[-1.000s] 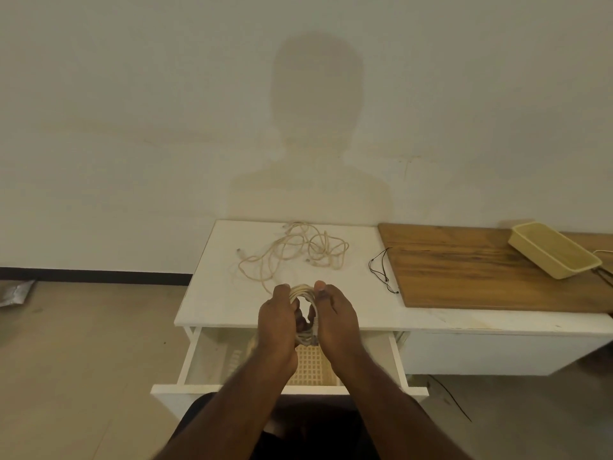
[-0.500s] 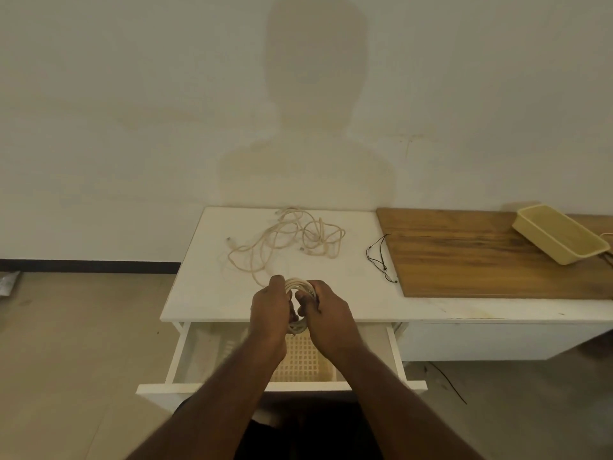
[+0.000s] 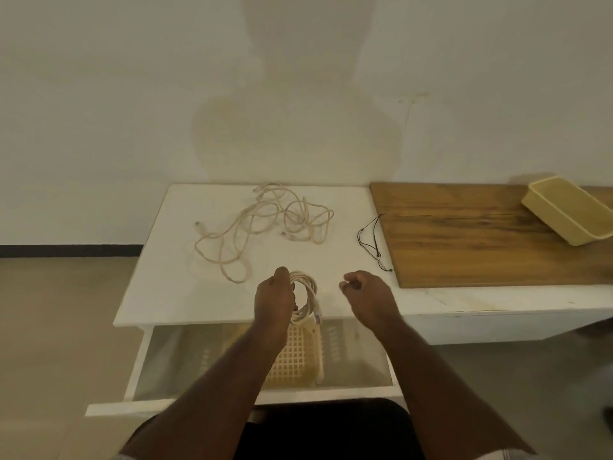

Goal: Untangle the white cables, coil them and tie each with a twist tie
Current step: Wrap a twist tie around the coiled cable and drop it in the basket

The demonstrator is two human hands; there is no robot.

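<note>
No brand, label or writing can be read on anything here. The white worktop (image 3: 166, 287) stands against the wall, and a wooden board (image 3: 481, 234) covers its right part. Below the front edge an open drawer (image 3: 159, 360) holds a cream lattice basket (image 3: 298, 356). A shallow yellow tray (image 3: 564, 210) sits tilted at the board's far right corner. A loose tangle of white cables (image 3: 265, 224) lies spread toward the worktop's back edge, left of the middle. Near the board's left edge lie thin black twist ties (image 3: 373, 240), well apart from the tangle. At the front edge, the left hand (image 3: 273, 298) grips a coiled white cable (image 3: 306, 300); its fingers curl round the left side of the coil, and the loops hang to their right with a plug end dangling over the drawer. The right hand (image 3: 368, 293) hovers just beside the coil, apart from it, fingers loosely curled; whether they pinch anything cannot be told.
</note>
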